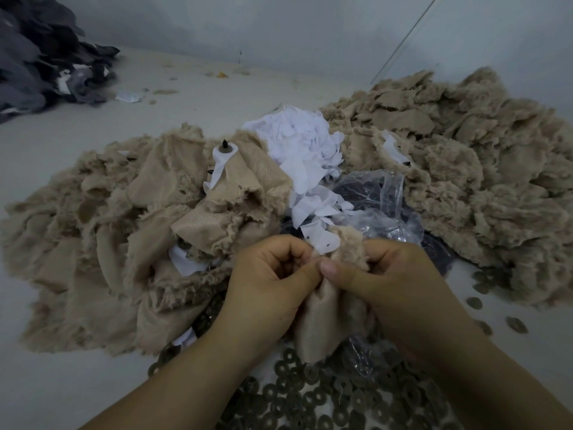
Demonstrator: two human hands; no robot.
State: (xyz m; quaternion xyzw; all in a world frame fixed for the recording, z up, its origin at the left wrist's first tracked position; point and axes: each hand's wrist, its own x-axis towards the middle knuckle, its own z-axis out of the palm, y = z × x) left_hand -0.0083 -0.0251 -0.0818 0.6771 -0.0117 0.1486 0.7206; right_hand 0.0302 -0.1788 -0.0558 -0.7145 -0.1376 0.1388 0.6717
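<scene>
A small beige plush fabric piece [328, 318] hangs between both hands in the lower middle of the head view. My left hand [269, 283] pinches its upper left edge with curled fingers. My right hand [393, 280] grips its upper right side, thumb pressed on the front. A white fabric scrap [322, 240] sticks up just behind the pinch. What lies between the fingertips is hidden.
Beige plush pieces lie heaped at left [117, 243] and right [480, 169]. A white scrap pile [300, 144] and a clear plastic bag [378, 197] of dark parts sit behind my hands. Several dark washers [310, 392] cover the table front. Dark fabric [40, 51] is piled far left.
</scene>
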